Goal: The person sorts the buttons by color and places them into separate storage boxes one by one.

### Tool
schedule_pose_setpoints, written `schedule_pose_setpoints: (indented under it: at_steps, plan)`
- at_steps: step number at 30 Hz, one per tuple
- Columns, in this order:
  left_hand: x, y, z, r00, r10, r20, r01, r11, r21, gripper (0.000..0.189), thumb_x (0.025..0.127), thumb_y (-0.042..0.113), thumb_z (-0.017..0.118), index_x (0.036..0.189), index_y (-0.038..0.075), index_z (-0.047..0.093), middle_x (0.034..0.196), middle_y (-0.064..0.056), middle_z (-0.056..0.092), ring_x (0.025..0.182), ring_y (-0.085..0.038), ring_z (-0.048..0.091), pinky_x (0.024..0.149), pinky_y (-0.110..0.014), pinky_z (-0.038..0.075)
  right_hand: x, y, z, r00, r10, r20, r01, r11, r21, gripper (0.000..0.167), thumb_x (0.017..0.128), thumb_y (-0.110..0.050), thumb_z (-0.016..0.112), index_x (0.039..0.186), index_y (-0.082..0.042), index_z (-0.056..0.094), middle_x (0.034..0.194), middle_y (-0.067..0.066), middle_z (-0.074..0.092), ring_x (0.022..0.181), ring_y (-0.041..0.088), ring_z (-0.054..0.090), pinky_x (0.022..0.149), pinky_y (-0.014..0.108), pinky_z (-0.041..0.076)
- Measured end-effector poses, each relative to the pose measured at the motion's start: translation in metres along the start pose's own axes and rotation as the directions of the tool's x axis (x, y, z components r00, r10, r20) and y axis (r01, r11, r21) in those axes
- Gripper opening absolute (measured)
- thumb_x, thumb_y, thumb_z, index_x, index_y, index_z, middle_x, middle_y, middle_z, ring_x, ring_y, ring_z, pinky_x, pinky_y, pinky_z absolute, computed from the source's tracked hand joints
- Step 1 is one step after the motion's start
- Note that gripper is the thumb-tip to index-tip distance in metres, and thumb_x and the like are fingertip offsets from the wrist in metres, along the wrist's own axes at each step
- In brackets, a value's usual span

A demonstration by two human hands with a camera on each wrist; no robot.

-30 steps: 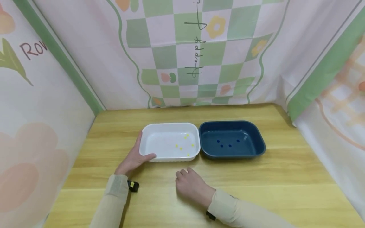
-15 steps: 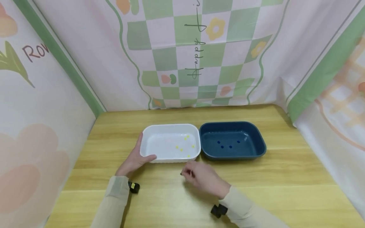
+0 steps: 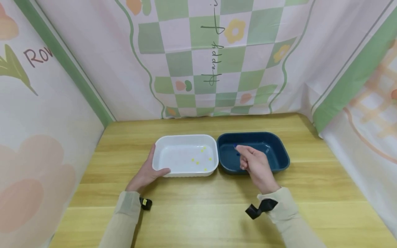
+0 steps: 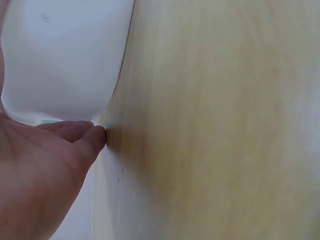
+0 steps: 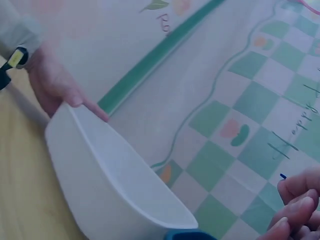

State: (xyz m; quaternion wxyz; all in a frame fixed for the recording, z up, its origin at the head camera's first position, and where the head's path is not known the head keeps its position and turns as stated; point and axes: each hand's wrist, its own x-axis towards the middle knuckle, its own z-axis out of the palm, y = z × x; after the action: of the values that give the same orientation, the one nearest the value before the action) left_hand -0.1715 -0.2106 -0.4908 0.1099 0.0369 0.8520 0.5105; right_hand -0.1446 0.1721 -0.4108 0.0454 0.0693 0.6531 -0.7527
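Observation:
At the left end of the white tray (image 3: 176,155), my left hand (image 3: 146,174) grips the corner, thumb over the front rim and fingers along the outer side. Close up in the left wrist view, these fingers (image 4: 85,135) lie against the tray's outer wall near the table. Over the navy tray (image 3: 227,167), my right hand (image 3: 255,167) pinches a tiny dark blue piece (image 5: 283,176) between thumb and fingertip; its exact kind is too small to tell. A dark blue piece (image 3: 237,154) lies on the navy tray's floor below; others there are hidden behind the hand.
Several tiny yellow pieces (image 3: 197,163) lie scattered in the right part of the white tray. Both trays stand side by side, ends touching or nearly so, on a wooden table (image 3: 192,213). A patterned curtain (image 3: 211,62) hangs behind the table, with others at both sides.
My right hand has moved from the table in front of the trays, rightward and forward over the navy tray, carrying a small dark piece. The left hand stays on the white tray.

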Motion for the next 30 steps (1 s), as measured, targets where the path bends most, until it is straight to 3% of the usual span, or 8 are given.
schedule_pose_setpoints:
  at_steps: [3, 14, 23, 30]
  plan:
    - [0.000, 0.000, 0.000, 1.000, 0.000, -0.001, 0.000, 1.000, -0.001, 0.123, 0.077, 0.043, 0.081, 0.155, 0.028, -0.013, 0.163, -0.010, -0.001, 0.145, -0.037, 0.012, 0.113, -0.059, 0.014, 0.001, -0.002, -0.010, 1.000, 0.011, -0.016, -0.010, 0.998, 0.069, 0.023, 0.095, -0.029, 0.064, 0.097, -0.006, 0.063, 0.063, -0.003, 0.040, 0.055, 0.012, 0.041, 0.053, 0.022, 0.039]
    - [-0.001, 0.001, 0.000, 1.000, -0.006, -0.006, 0.006, 1.000, -0.007, 0.123, 0.077, 0.041, 0.081, 0.155, 0.031, -0.014, 0.163, -0.009, -0.003, 0.146, -0.036, 0.007, 0.113, -0.059, 0.012, 0.002, -0.001, -0.028, 0.997, 0.046, -0.061, -0.034, 0.984, 0.174, 0.018, 0.095, -0.028, 0.064, 0.102, -0.012, 0.066, 0.064, -0.005, 0.041, 0.055, 0.009, 0.042, 0.053, 0.022, 0.037]
    - [-0.001, 0.001, 0.000, 1.000, -0.001, 0.002, 0.001, 1.000, -0.014, 0.122, 0.077, 0.043, 0.081, 0.154, 0.035, -0.014, 0.163, -0.006, -0.004, 0.146, -0.034, 0.007, 0.114, -0.058, 0.013, 0.004, -0.002, -0.036, 0.996, 0.028, -0.079, -0.012, 0.979, 0.204, 0.015, 0.096, -0.026, 0.063, 0.100, -0.012, 0.067, 0.064, -0.005, 0.040, 0.055, 0.009, 0.042, 0.051, 0.021, 0.037]
    - [-0.002, 0.000, 0.000, 1.000, 0.006, 0.007, -0.006, 1.000, -0.008, 0.121, 0.078, 0.041, 0.080, 0.154, 0.033, -0.014, 0.163, -0.007, -0.004, 0.146, -0.035, 0.008, 0.114, -0.059, 0.013, 0.004, -0.002, -0.041, 0.994, 0.052, -0.098, -0.028, 0.973, 0.229, 0.014, 0.096, -0.026, 0.063, 0.097, -0.013, 0.067, 0.063, -0.004, 0.039, 0.054, 0.009, 0.042, 0.051, 0.022, 0.037]
